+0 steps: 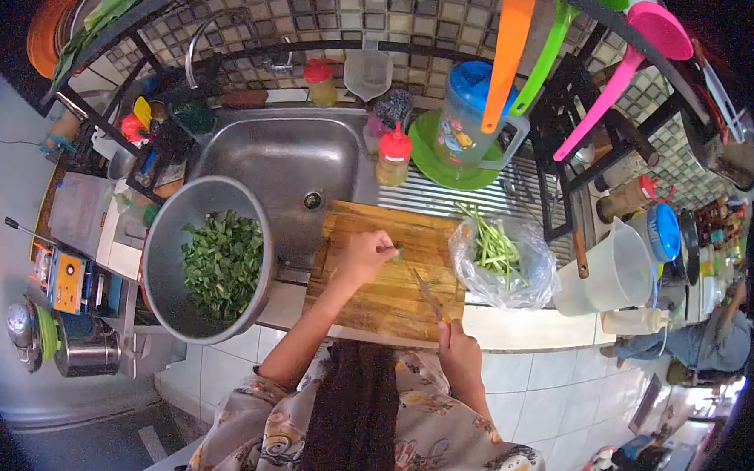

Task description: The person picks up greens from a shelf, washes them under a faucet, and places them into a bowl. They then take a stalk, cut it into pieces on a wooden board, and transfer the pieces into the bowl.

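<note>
My left hand (364, 254) rests on the wooden cutting board (365, 295), its fingers pinching a small piece of green vegetable (397, 253). My right hand (458, 349) grips a knife (425, 291) at the board's near right corner, the blade pointing toward the green piece. A large metal bowl (164, 258) of chopped green leaves (220, 264) sits left of the board. A clear plastic bag (535, 282) with green stems (494, 246) lies at the board's right edge.
Behind the board lie a steel sink (289, 158) and faucet (213, 35). Sauce bottles (393, 154), a blue-lidded pitcher (467, 112) on a green plate and hanging utensils (507, 55) stand at the back. A white jug (607, 269) sits right; another person (713, 338) is far right.
</note>
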Tool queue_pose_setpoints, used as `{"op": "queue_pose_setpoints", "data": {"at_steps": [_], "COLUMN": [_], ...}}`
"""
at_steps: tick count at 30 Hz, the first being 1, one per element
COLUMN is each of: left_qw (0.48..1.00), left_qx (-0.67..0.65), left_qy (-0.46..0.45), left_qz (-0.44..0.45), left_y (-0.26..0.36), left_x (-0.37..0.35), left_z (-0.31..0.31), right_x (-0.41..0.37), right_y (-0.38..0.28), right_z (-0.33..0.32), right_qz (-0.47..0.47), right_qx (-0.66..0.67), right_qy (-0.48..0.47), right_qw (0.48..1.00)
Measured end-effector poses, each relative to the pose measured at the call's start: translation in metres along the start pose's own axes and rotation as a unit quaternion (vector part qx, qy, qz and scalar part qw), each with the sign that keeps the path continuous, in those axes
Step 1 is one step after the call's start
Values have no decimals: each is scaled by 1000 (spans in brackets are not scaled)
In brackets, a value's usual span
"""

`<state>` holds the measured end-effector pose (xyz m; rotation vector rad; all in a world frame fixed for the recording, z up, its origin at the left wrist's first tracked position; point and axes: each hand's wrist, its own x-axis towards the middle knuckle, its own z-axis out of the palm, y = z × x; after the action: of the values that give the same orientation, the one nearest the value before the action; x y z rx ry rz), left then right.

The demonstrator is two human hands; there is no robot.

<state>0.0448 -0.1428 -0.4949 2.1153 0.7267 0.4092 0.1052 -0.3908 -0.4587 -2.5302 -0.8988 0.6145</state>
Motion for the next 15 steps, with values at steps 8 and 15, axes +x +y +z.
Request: {"op": "queue_pose_setpoints", "data": {"at_steps": [8, 15], "left_qw": [986, 969], "left_qx": [107, 147], "left_qy": [81, 161], "left_qz": [-100, 115], "left_y": [8, 11], "left_x": [-68, -81], "left_z": [9, 11], "right_x": [9, 20], "right_y": [-7, -15], "right_z": [6, 42], "right_qz": [-26, -62], "right_qx": [-2, 15], "right_qy": [-10, -7], "right_qw": [1000, 998]}}
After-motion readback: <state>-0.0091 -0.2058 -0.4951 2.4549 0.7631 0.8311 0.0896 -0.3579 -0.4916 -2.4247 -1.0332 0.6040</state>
